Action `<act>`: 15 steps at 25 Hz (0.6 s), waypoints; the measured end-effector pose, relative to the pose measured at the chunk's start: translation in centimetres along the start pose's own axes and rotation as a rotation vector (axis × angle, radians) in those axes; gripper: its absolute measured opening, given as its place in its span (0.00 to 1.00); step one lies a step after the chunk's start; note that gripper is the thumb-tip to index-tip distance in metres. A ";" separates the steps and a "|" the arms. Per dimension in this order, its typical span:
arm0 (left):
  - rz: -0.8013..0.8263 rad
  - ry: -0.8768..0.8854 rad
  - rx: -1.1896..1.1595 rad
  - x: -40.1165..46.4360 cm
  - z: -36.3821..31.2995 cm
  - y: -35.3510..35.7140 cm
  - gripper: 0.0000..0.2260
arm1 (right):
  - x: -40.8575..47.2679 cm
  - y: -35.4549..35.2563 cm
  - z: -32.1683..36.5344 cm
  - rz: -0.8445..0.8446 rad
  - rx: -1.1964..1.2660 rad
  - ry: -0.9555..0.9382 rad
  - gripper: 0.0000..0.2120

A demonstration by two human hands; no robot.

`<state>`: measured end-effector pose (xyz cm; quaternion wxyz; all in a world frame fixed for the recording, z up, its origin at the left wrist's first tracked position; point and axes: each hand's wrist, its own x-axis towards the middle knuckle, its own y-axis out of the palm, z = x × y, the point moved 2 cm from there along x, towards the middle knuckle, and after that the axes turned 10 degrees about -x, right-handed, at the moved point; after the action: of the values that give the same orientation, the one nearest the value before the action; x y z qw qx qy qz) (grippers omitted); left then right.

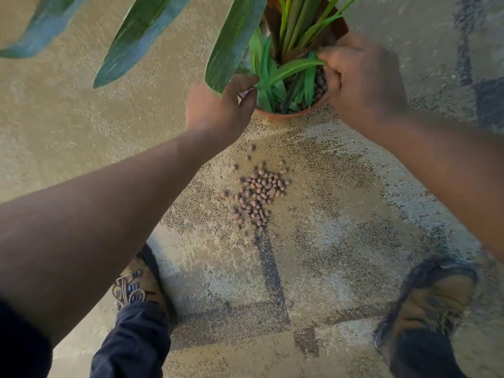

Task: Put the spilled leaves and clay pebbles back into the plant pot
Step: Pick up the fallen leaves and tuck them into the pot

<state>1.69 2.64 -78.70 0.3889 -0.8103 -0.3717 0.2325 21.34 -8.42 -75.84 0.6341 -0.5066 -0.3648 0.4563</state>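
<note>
**Both hands at the pot, pebbles on the floor**

A terracotta pot [286, 113] was seen standing on a speckled floor [341, 214], with both bare arms reached out to it from below the camera. The left hand [218, 110] was held at the pot's near-left rim, its fingers curled inward and its thumb pressed toward them — a narrow green leaf [289, 70] appeared to be pinched at its lower end there. The same leaf was stretched across the pot's mouth to the right hand [360, 77], whose fingertips were closed on its upper end above the right rim. Neither palm was shown, and nothing else could be made out in either hand.

Inside the pot, further loose leaves [268, 85] were seen lying among upright green stems [294, 25], with brown pebbles visible at the right inner edge under the right hand. Larger dark-green plant blades [141, 36] were hung across the top of the view, blurred.

A spilled patch of clay pebbles [259, 192] was left on the floor in front of the pot — well apart from both hands, between the pot and two brown laced shoes [141, 285] at the bottom.
</note>
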 end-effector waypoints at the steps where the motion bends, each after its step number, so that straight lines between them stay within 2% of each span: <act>1: 0.031 -0.006 0.020 0.0 0.0 0.1 0.18 | 0.0 0.3 -0.4 0.009 -0.010 -0.011 0.14; 4: 0.051 -0.059 0.015 0.0 -0.5 0.1 0.19 | 0.2 0.9 -0.8 0.039 0.023 0.032 0.12; 9: 0.068 -0.103 -0.012 0.3 -2.0 0.4 0.18 | 0.4 1.2 0.1 -0.047 -0.004 0.092 0.09; 12: 0.038 -0.146 -0.025 0.7 -1.8 0.8 0.14 | 0.7 2.0 -0.6 0.022 0.008 0.194 0.08; 15: 0.005 -0.012 -0.005 -0.3 -1.4 1.0 0.11 | 0.3 2.6 -0.8 0.006 0.087 0.208 0.13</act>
<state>2.88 1.35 -78.59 0.3843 -0.8107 -0.3726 0.2372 21.61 -8.21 -78.59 0.6884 -0.5244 -0.2755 0.4186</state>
